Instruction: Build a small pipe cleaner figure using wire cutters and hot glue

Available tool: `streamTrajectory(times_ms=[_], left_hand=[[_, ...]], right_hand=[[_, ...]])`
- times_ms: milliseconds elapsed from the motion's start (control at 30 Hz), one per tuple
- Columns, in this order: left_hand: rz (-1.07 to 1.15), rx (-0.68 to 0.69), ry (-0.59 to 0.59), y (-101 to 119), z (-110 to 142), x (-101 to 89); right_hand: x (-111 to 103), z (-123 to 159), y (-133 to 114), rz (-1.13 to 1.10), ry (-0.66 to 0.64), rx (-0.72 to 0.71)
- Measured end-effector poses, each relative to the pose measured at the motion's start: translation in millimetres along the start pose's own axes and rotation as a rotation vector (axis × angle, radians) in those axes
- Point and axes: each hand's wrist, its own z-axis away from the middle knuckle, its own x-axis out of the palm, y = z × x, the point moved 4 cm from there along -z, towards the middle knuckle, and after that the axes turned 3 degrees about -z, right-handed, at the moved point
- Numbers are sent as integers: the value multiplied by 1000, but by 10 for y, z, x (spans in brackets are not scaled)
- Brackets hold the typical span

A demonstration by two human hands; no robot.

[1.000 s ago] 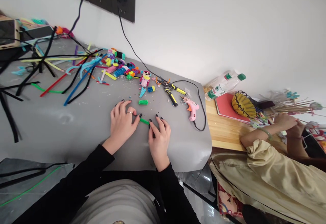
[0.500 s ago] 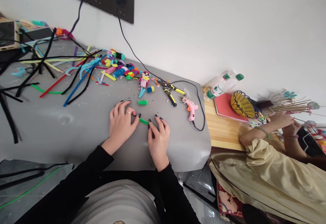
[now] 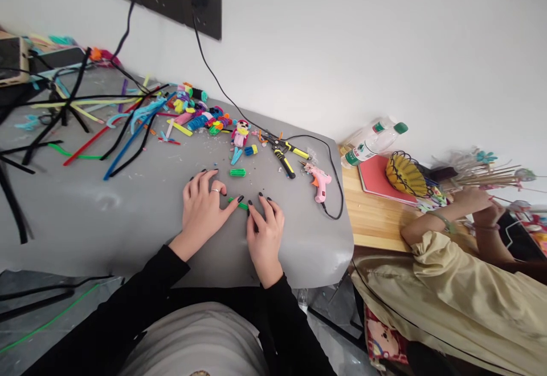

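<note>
A short green pipe cleaner piece (image 3: pixel 243 205) lies on the grey tabletop between my hands, partly covered by fingertips. My left hand (image 3: pixel 201 198) rests with its fingers apart and its thumb stretched across the piece. At the right end, my right hand (image 3: pixel 266 229) has thumb and index finger bent together on the piece. Just beyond them lies a folded green bundle (image 3: pixel 238 172) of pipe cleaner. Farther back are a small blue and yellow bundle (image 3: pixel 250 150), a light blue V-shaped piece (image 3: pixel 236 155) and a pink pipe cleaner doll (image 3: pixel 240 134).
Yellow-handled pliers (image 3: pixel 284 154) and a corded pink glue gun (image 3: pixel 318 182) lie to the right. Loose pipe cleaners (image 3: pixel 132 134) spread over the left side. Beyond the grey mat, a co-worker's arms (image 3: pixel 448 213) rest by a yellow basket (image 3: pixel 405 175) and bottles (image 3: pixel 371 145).
My left thumb has slid right, over the green piece, toward my right fingertips. My right hand has barely moved. The whole view has shifted slightly.
</note>
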Motion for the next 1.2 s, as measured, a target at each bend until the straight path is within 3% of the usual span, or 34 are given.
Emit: streamTrajectory(times_ms=[533,800,1200], left_hand=[[-6,0,3,-4,-4,1],[-40,10,12,1,-2,-1],[-15,3,3,-6,2,17]], right_hand=[[-84,-14,-58,-22,39,-30],[-74,74,-162,19,-43,-121],[-25,75,-173,94,-58,-117]])
